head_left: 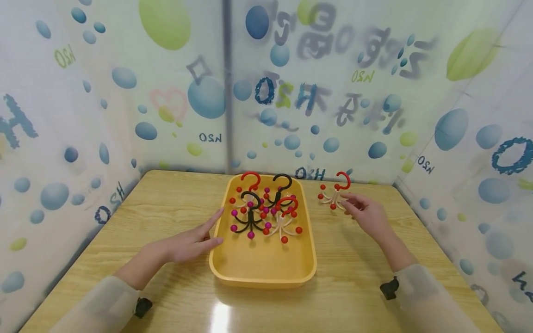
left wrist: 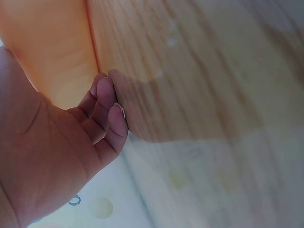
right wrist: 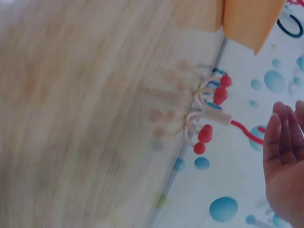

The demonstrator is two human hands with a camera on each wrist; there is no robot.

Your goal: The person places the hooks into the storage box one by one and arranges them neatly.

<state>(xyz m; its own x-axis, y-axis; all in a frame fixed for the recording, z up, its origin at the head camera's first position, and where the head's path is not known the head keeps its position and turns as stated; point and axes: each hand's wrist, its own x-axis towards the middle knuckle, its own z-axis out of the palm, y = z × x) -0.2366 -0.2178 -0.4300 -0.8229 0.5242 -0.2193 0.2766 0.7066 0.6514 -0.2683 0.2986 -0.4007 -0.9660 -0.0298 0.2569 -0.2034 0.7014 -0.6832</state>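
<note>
A cream claw hanger (head_left: 335,198) with a red hook and red ball tips stands on the table, right of a yellow tray (head_left: 263,280). Next to it is my right hand (head_left: 368,216); the right wrist view has the straight fingers (right wrist: 283,130) apart from the hanger's red hook. Against the tray's left side rests my left hand (head_left: 187,245), index finger and thumb extended at the rim, the other fingers loosely bent near the tabletop. Inside the tray are two black hangers, one in front (head_left: 251,217), and two cream ones, the nearer (head_left: 281,221) at right.
The wooden table (head_left: 175,199) backs onto a wall curtain (head_left: 179,148) printed with blue and green bubbles, with more curtain on both sides. The hangers fill the tray's far half; its yellow floor shows in the near half.
</note>
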